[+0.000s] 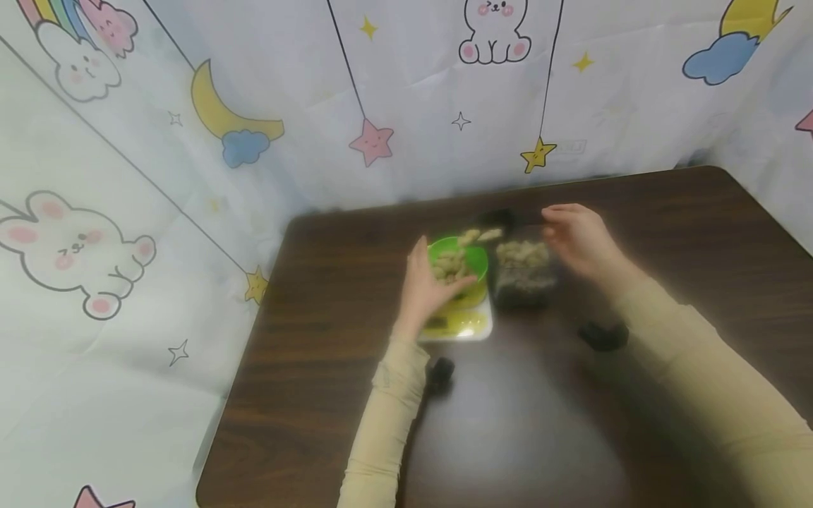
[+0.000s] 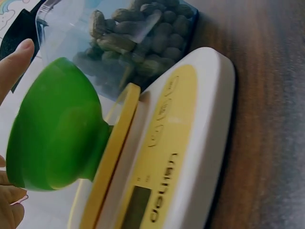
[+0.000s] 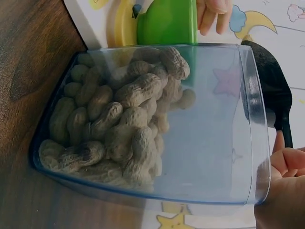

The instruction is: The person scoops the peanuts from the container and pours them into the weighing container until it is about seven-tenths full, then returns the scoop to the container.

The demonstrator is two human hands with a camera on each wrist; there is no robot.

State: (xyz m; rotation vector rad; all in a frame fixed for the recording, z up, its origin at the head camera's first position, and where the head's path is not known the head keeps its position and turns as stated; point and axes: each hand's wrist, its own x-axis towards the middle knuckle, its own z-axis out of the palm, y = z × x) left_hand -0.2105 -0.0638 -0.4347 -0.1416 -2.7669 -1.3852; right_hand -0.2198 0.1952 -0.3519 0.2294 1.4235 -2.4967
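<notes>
A green bowl [image 1: 479, 262] holding peanuts stands on a yellow-and-white kitchen scale [image 2: 167, 114]. My left hand [image 1: 427, 286] curves round the bowl, thumb on the near side and fingers on the far left. In my right hand [image 1: 581, 240] is the handle of a black spoon [image 3: 269, 71], held above and behind the bowl. A few peanuts [image 1: 488, 235] are at the spoon's edge over the bowl's rim, blurred. Between the bowl and my right hand stands a clear plastic container [image 3: 214, 143], about half filled with unshelled peanuts [image 3: 128, 114].
Two dark objects, too blurred to identify, lie on the brown table [image 1: 317, 367]: one beside my left forearm [image 1: 440, 375], the other under my right forearm [image 1: 603, 336]. A patterned white curtain [image 1: 419, 85] hangs behind and to the left of the table.
</notes>
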